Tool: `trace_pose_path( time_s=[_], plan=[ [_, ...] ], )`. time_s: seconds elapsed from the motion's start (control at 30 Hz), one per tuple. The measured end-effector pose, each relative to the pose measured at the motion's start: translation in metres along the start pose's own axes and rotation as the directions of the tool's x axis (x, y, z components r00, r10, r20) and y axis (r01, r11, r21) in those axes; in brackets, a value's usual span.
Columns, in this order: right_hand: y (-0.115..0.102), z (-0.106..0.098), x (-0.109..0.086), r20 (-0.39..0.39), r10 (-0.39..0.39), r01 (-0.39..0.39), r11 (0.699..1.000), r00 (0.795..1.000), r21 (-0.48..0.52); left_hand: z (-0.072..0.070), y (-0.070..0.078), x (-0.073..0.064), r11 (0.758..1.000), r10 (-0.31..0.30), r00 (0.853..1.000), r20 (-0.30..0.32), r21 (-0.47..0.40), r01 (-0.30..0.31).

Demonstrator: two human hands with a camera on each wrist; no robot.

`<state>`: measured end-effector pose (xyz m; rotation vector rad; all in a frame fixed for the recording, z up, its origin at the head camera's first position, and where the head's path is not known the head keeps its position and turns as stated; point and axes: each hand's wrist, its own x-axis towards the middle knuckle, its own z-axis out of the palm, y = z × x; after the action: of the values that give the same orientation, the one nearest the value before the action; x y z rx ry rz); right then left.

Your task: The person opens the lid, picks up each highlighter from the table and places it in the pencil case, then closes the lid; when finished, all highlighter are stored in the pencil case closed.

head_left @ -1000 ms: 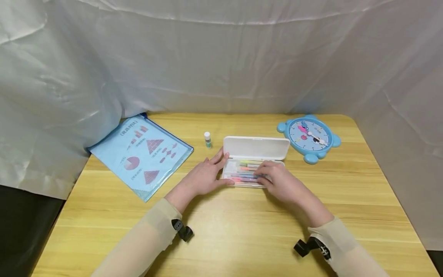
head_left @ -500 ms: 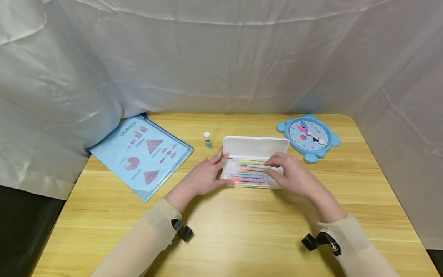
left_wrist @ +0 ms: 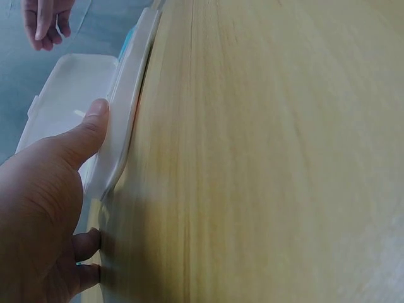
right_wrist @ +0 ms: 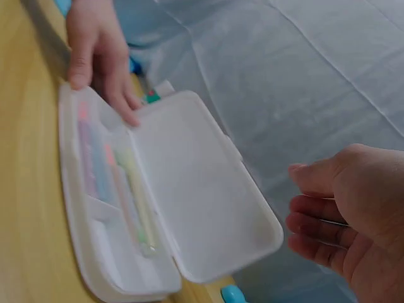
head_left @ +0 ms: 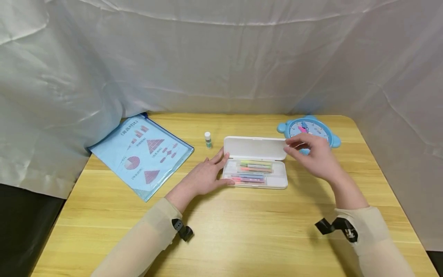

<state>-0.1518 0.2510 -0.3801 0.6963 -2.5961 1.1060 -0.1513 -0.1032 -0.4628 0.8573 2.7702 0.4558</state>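
A white pencil case (head_left: 277, 181) lies on the table with its lid (head_left: 256, 148) raised at the back. Several coloured pens (head_left: 256, 165) lie inside, in yellow, orange, blue and purple. My left hand (head_left: 205, 177) grips the left end of the case, thumb at the front edge and fingers behind. In the left wrist view the thumb (left_wrist: 91, 129) presses the case's side. My right hand (head_left: 313, 156) is raised beside the lid's right edge, fingers loosely bent and holding nothing. The right wrist view shows a small gap between its fingertips (right_wrist: 297, 221) and the lid.
Behind the case to the left stands a small white-capped glue stick (head_left: 208, 140). A blue zip folder (head_left: 142, 157) printed with charts lies at the left. A blue toy clock (head_left: 288, 129) sits at the back right, partly hidden by my right hand. Grey cloth (head_left: 221, 69) hangs behind the table.
My right hand has left the pens inside the case and moved up and right, to the edge of the lid. My left hand and the case have stayed put.
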Motion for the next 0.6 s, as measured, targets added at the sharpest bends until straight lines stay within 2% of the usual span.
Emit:
trace_pose_path(
  time_s=[0.13,0.27,0.33,0.43,0.6],
  plan=[
    [0.01,-0.01,0.008,0.014,0.126,-0.126,0.992,0.992,0.019,0.0,0.0,0.0,1.0,-0.012,1.0,0.001,0.002,0.012],
    [0.023,-0.013,0.015,0.061,0.26,-0.26,0.965,0.964,0.003,0.001,0.0,-0.001,1.0,-0.019,1.0,0.004,0.002,0.019],
    [0.03,-0.013,0.018,0.101,0.301,-0.303,0.953,0.948,0.006,0.001,0.0,-0.001,1.0,-0.018,1.0,0.005,0.004,0.018],
    [0.038,-0.012,0.021,0.175,0.364,-0.373,0.927,0.915,0.023,0.0,0.0,-0.001,1.0,-0.019,1.0,0.005,0.008,0.019],
    [0.049,-0.006,0.026,0.296,0.459,-0.504,0.859,0.838,0.094,0.0,0.001,-0.001,1.0,-0.019,1.0,0.005,0.008,0.019]
  ],
)
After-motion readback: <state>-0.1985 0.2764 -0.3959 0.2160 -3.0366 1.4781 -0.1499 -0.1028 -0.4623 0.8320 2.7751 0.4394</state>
